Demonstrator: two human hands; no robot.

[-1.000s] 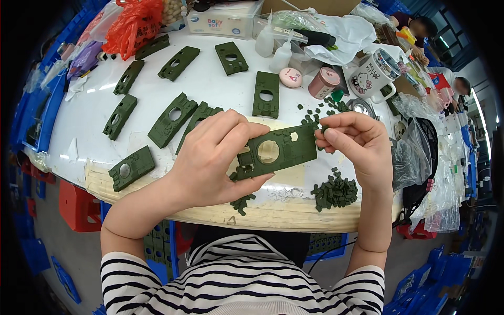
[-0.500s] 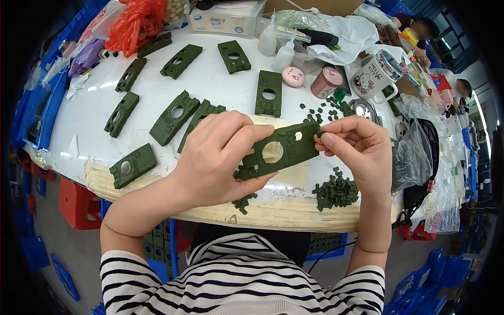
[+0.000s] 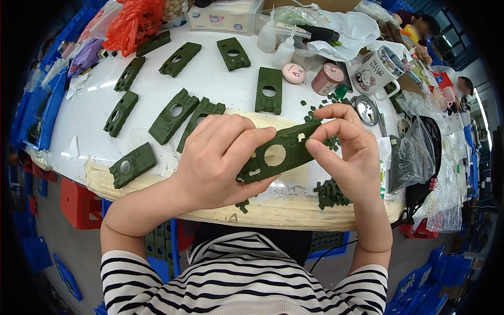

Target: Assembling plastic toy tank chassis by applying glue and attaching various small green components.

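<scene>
My left hand (image 3: 218, 157) is closed around a dark green plastic toy tank hull (image 3: 287, 149), thumb along its upper edge and fingers beneath. The hull is tilted above the table, showing a large round hole and a small bright opening near its right end. At that end, my right hand (image 3: 344, 149) has thumb and forefinger drawn together against the hull beside the small opening. Whatever lies between those fingertips is hidden. Under my right hand is a pile of small green plastic parts (image 3: 331, 193); more small parts (image 3: 304, 116) lie scattered beyond the hull.
Several similar green hulls (image 3: 174, 116) lie across the white table (image 3: 100, 68). At the back right stand squeeze bottles (image 3: 284, 52), a pink tin (image 3: 326, 79) and a white mug (image 3: 375, 73). Plastic bags (image 3: 409, 157) crowd the right edge. A red stool (image 3: 79, 202) is below left.
My right hand has moved slightly left, its thumb and forefinger now against the hull's right end. A small green part seen between those fingertips before is now hidden. My left hand keeps its hold.
</scene>
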